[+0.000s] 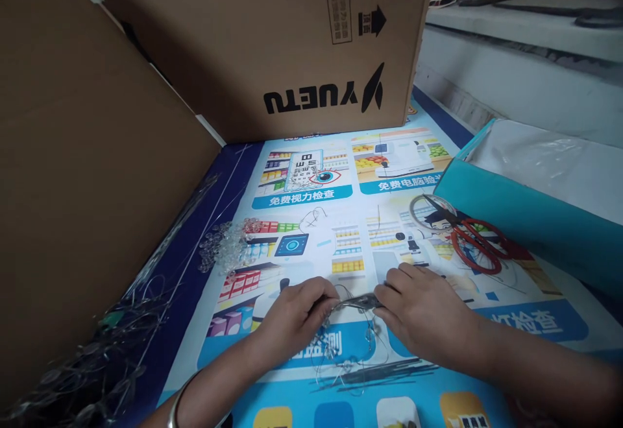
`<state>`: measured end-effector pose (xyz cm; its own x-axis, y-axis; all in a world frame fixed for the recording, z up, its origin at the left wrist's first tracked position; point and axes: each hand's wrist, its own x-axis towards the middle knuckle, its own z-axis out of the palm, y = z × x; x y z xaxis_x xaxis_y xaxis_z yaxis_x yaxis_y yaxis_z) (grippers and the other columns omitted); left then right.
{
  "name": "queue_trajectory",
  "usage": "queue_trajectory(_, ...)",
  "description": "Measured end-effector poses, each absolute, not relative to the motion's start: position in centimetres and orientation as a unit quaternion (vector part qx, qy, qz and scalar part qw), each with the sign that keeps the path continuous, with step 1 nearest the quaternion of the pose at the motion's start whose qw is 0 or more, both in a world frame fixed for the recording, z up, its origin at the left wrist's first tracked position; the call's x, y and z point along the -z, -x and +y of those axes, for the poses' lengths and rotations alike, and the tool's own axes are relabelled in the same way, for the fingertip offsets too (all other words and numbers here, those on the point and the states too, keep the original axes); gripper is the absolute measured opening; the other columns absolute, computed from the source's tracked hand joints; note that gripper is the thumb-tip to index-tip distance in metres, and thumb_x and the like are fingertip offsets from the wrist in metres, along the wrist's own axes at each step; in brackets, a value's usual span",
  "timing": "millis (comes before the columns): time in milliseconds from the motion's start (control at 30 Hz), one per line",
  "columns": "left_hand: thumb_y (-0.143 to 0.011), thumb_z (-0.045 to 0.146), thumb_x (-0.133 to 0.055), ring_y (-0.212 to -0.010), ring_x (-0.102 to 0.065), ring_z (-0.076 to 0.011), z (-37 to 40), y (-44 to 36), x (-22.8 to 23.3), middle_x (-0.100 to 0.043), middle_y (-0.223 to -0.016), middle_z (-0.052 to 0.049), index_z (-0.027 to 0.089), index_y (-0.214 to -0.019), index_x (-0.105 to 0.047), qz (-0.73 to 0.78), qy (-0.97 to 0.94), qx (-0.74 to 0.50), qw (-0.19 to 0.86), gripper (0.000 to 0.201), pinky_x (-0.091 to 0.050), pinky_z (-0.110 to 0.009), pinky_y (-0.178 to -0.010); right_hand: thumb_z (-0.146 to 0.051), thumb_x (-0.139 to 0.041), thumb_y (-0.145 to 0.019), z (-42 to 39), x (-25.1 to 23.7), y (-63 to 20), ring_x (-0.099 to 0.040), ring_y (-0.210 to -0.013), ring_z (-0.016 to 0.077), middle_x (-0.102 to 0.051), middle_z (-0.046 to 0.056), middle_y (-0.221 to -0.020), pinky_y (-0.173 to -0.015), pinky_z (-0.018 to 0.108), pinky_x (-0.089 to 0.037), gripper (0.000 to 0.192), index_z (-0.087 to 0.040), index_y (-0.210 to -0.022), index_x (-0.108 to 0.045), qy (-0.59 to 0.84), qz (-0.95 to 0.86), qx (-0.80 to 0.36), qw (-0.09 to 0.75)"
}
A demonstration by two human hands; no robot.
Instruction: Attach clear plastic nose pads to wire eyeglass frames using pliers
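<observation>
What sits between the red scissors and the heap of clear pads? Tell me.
In the head view, only bare printed poster and one loose wire loop lie between the red scissors and the clear pads.

Single head-worn view, looking forward and steeply down, close above the poster-covered worktop (341,233), cardboard box (272,45) directly ahead, near
</observation>
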<state>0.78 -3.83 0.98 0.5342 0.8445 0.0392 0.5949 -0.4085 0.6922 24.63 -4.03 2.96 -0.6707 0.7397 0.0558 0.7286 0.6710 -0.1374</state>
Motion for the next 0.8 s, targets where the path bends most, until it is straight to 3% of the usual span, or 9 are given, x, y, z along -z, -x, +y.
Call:
queue_trajectory(433, -0.092, 0.022, -0.035, -0.078, -0.057, -0.0152, -4.37, -1.09, -0.88, -0.060, -0.090, -0.002, 0.021, -0.098, -0.048, 0.450, -0.827, -0.168, 0.292, 0.014, -0.044, -0.027, -0.069, -0.027, -0.049, -0.084, -4.55, -2.63, -24.62, -0.043, -0.077, 0.0206, -0.054, 0.005, -0.081, -0.062, 0.033, -0.024, 0.011, -0.020, -0.087, -0.057, 0.386, -0.921, -0.007, 0.046)
queue_trajectory(800, -0.092, 0.023, -0.036, -0.075, -0.057, -0.0153, -4.25, -1.08, -0.68, -0.060, -0.086, -0.001, 0.021, -0.093, -0.049, 0.463, -0.823, -0.153, 0.291, 0.013, -0.042, -0.026, -0.066, -0.033, -0.044, -0.087, -4.40, -2.94, -24.43, -0.044, -0.077, 0.0207, -0.054, 0.006, -0.080, -0.065, 0.033, -0.026, 0.021, -0.019, -0.084, -0.060, 0.406, -0.911, -0.032, 0.060)
